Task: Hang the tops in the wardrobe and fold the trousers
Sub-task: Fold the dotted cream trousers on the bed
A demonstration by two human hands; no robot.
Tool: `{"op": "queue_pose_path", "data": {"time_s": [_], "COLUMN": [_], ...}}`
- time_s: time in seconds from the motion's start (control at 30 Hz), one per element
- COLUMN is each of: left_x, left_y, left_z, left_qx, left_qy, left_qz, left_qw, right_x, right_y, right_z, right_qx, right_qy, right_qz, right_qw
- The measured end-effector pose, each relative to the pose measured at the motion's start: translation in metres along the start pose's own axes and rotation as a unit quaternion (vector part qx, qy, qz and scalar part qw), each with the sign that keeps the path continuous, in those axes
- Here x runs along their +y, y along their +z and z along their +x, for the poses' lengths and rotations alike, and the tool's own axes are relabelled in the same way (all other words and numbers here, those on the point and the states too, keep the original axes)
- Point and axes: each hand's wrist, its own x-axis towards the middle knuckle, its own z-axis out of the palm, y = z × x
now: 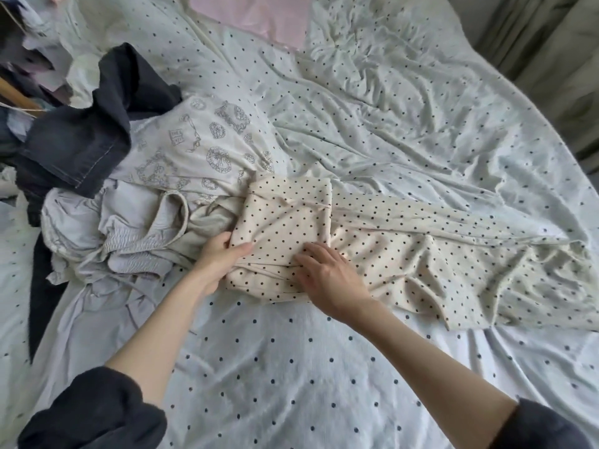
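Cream trousers with black dots (405, 247) lie across the bed, one end folded into a thick square at the middle, the rest trailing to the right. My left hand (220, 254) grips the left edge of that folded part, thumb on top. My right hand (327, 273) lies flat on the fold's near right corner, fingers straight. Left of the fold lies a heap of clothes: a pale printed top (207, 147), a grey gathered garment (129, 241) and dark jeans (87, 137).
The bed is covered by a white dotted sheet (291, 377), crumpled toward the far right. A pink cloth (259, 14) lies at the head of the bed. More clutter sits at the far left edge. A curtain (551, 43) hangs at the right.
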Motion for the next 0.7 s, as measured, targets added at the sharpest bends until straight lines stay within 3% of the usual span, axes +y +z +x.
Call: {"op": "queue_pose_path", "data": {"time_s": [0.23, 0.4, 0.57, 0.7], "left_x": [-0.022, -0.05, -0.085, -0.069], "left_y": [-0.023, -0.043, -0.061, -0.053], "left_z": [-0.086, -0.139, -0.181, -0.184], "left_qx": [-0.081, -0.115, -0.127, -0.148], "left_qy": [-0.015, -0.055, -0.108, -0.06], "left_qz": [-0.091, -0.106, -0.112, -0.069], "left_qw": [0.992, 0.986, 0.98, 0.985], "right_x": [-0.046, -0.076, -0.096, -0.093], "right_y": [-0.009, -0.012, 0.006, 0.003], "right_z": [-0.063, -0.105, -0.132, -0.132], "right_qx": [-0.058, -0.136, -0.206, -0.152], "right_qy": [0.08, 0.091, 0.105, 0.176], "right_qz": [0.115, 0.048, 0.076, 0.247], "right_qw": [0.988, 0.985, 0.97, 0.941]}}
